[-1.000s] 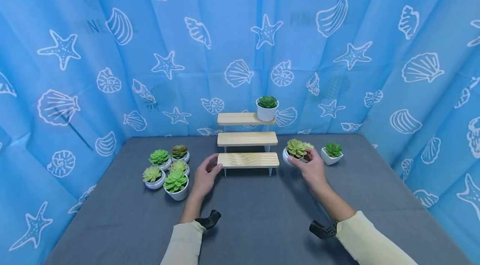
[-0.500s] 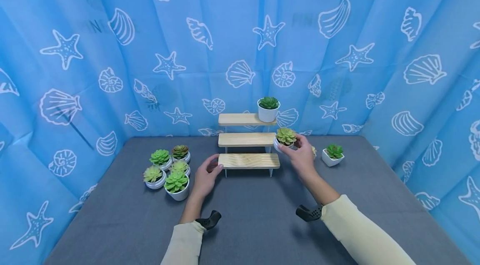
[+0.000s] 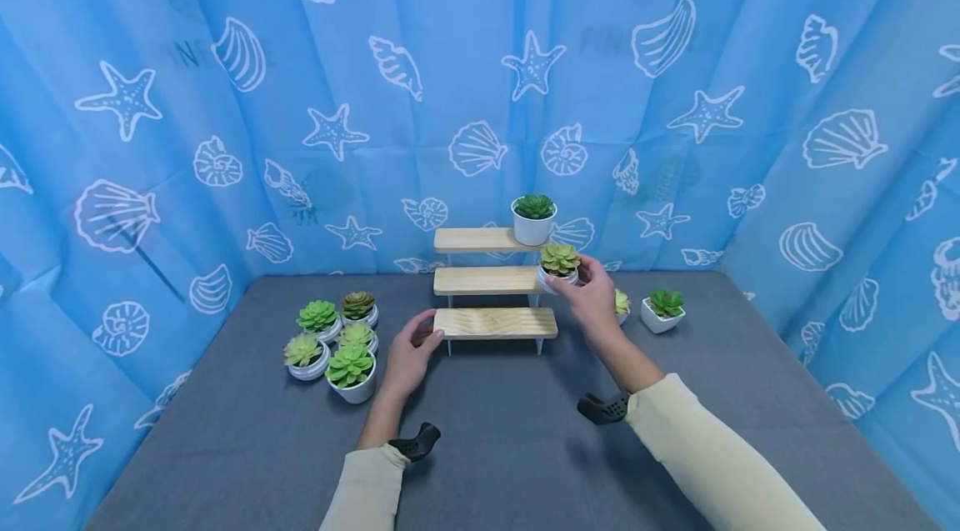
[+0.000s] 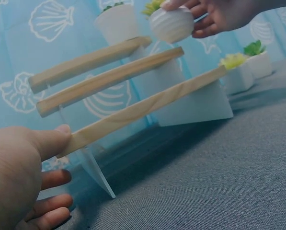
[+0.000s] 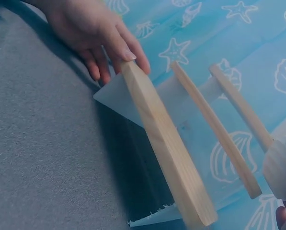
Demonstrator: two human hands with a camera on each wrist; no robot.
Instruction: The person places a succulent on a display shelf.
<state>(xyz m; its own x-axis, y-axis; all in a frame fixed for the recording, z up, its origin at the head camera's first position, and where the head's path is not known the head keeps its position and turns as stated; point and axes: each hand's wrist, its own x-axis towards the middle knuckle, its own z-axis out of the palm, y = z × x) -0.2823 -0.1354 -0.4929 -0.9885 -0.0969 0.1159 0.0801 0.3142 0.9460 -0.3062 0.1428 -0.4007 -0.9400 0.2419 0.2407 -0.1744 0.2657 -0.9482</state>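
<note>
My right hand holds a potted succulent, thumb and fingers around its ribbed white pot. The pot is raised at the right end of the middle shelf of a three-tier wooden stand; in the left wrist view the ribbed pot hangs above that shelf's end. My left hand pinches the left end of the lowest shelf, thumb at the front corner and index finger at the back. Its other fingers hang loose below the wood in the left wrist view. A dark green succulent stands on the top shelf's right end.
Several potted succulents cluster left of my left hand, a bright green one nearest. To the right stand a yellow-green succulent, partly behind my right hand, and a square-potted one. A blue shell-print curtain hangs behind the grey tabletop.
My right hand has lifted the succulent off the table at the right and carried it left and up to the middle shelf's end. My left hand has stayed at the lowest shelf.
</note>
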